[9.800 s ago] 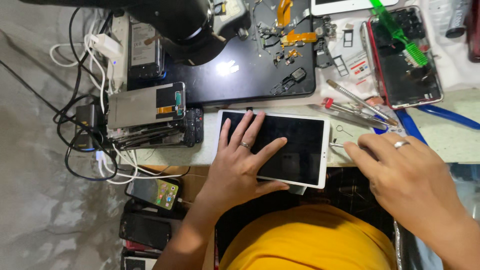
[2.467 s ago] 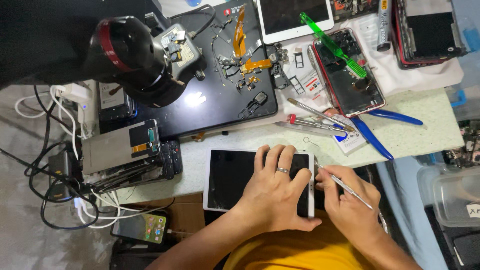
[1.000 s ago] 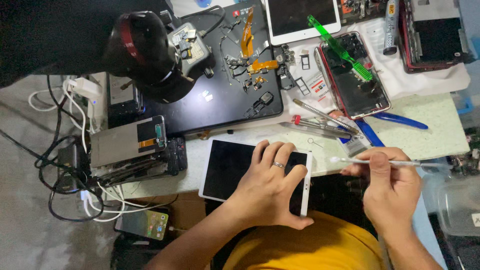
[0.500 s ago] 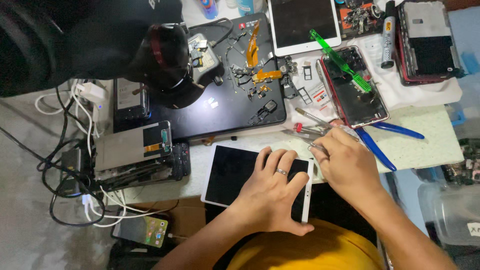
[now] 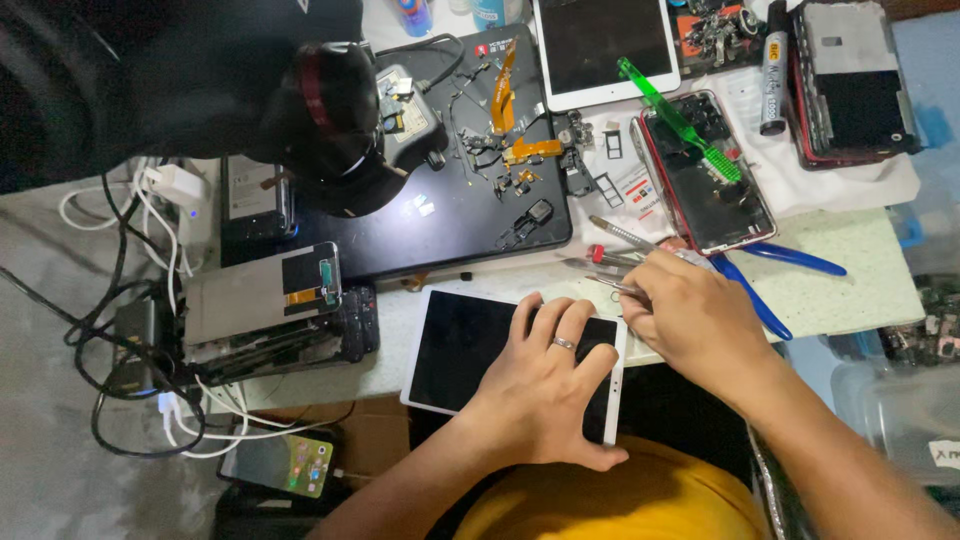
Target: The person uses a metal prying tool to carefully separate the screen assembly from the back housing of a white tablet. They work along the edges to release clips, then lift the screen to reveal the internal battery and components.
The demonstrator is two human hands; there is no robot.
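Both hands differ: right hand (image 5: 690, 320) has left the white-framed tablet (image 5: 470, 350), fingers pinching thin metal tweezers (image 5: 612, 285); left hand (image 5: 545, 385) still lies flat, holding nothing.

My left hand (image 5: 545, 385) lies flat on the tablet (image 5: 470, 355) at the table's (image 5: 850, 290) near edge. My right hand (image 5: 695, 320) sits just right of it, its grip among the metal tools (image 5: 615, 258). Behind them lies the work mat (image 5: 470, 190); the opened phone (image 5: 705, 175) lies right of the mat, and the pliers (image 5: 770, 275) are beside my right hand.
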